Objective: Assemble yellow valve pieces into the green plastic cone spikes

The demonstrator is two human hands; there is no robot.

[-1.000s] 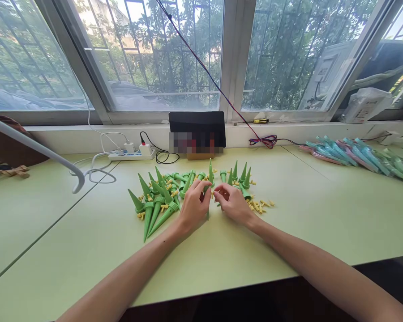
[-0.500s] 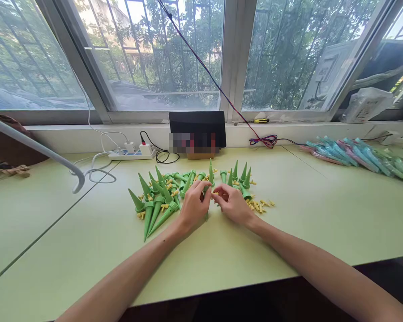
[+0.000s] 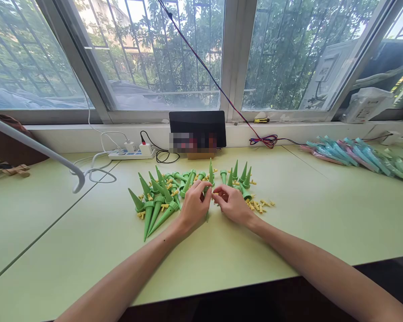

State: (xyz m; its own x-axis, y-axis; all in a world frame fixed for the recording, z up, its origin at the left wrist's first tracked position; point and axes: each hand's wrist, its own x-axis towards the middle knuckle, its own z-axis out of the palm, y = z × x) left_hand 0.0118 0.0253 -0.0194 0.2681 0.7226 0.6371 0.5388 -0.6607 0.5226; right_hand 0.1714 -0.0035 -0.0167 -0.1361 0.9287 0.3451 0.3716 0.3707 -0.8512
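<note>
My left hand (image 3: 195,200) is closed around a green plastic watering spike (image 3: 207,216), whose narrow tip shows pointing down below the fingers. My right hand (image 3: 234,205) sits just to the right, thumb and forefinger pinched on a small yellow valve piece (image 3: 215,193) facing the spike. Fingers mostly hide the place where the two parts come together, so I cannot tell whether they touch. More green spikes (image 3: 157,210) lie and stand in a heap left of my hands. Others (image 3: 243,173) stand behind my right hand, beside loose yellow valve pieces (image 3: 257,205).
A dark-screened tablet (image 3: 197,127) leans at the back of the pale green table (image 3: 221,268). A power strip (image 3: 131,154) with cables is at back left. Bagged coloured spikes (image 3: 359,154) lie at far right. A grey metal tube (image 3: 36,145) reaches in from the left.
Almost nothing differs. The tip of the spike under my left hand has shifted very slightly; both hands keep the same place and grip.
</note>
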